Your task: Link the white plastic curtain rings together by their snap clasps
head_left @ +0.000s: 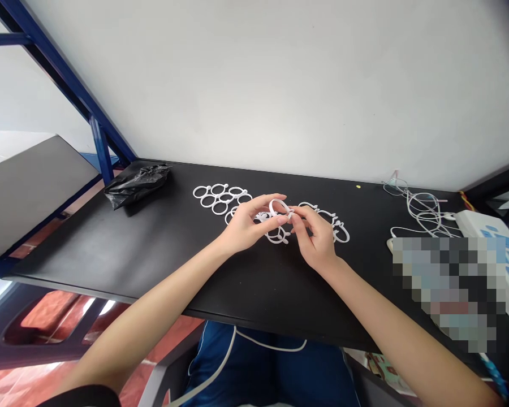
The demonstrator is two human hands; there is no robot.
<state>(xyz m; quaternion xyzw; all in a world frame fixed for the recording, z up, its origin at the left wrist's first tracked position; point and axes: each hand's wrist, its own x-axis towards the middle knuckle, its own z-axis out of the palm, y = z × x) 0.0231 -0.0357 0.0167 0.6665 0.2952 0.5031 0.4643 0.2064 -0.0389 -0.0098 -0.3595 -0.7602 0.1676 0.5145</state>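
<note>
Above the middle of the black table, both of my hands are closed on one white plastic ring (272, 207) with a small tab. My left hand (250, 225) pinches the loop between thumb and fingers. At the tab end, my right hand (316, 240) grips with thumb and fingertips; the exact contact is partly hidden. Several similar rings (216, 196) lie spread to the left of my hands. A few more rings (275, 242) rest beneath them, partly covered. Others sit behind and beside my right hand, among them a tilted ring (347, 232).
A crumpled black plastic bag (138, 185) lies at the table's back left, near a blue metal frame (99, 144). Tangled white cables (424, 206) and a white power strip (475, 223) are at the right, beside a blurred-out object (449, 288). A white wall (280, 85) stands behind.
</note>
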